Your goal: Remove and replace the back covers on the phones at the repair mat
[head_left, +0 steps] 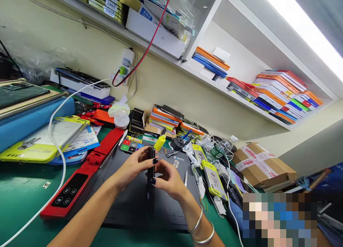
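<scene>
A thin black phone is held upright, seen edge-on, above the dark grey work mat. My left hand grips its upper part from the left, thumb on the near edge and fingers behind. From the right, my right hand is closed on the same phone, its thumb against the edge. The phone's faces and most of my fingertips behind it are hidden. Just beyond my hands stands a yellow bottle with a dark tip.
Left of the mat lies a long red lamp with touch buttons. A white cable crosses the left side. On the right are yellow battery packs, a plastic bottle and a cardboard box. A shelf overhangs the back.
</scene>
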Tool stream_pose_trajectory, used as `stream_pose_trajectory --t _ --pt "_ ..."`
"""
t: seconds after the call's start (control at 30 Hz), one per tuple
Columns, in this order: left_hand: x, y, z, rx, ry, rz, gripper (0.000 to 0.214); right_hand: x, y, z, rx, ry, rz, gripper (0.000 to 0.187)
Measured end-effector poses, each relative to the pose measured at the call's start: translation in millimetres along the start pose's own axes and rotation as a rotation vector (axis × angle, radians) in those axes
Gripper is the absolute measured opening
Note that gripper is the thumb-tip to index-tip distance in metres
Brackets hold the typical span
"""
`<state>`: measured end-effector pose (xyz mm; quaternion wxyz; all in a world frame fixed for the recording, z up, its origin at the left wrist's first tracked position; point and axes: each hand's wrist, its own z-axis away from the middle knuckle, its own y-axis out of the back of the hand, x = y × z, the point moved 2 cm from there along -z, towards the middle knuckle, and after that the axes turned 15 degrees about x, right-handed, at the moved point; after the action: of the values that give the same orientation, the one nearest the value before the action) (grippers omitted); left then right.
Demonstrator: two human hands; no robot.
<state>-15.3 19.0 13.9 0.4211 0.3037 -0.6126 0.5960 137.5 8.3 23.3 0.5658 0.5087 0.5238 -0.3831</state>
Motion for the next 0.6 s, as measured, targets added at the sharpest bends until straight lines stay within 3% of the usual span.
stream_pose_trajectory --t 0.6 --pt "-11 -8.2 -1 0.041 -0.054 -0.057 0.055 2 5 4 0.068 0.029 0.000 0.026"
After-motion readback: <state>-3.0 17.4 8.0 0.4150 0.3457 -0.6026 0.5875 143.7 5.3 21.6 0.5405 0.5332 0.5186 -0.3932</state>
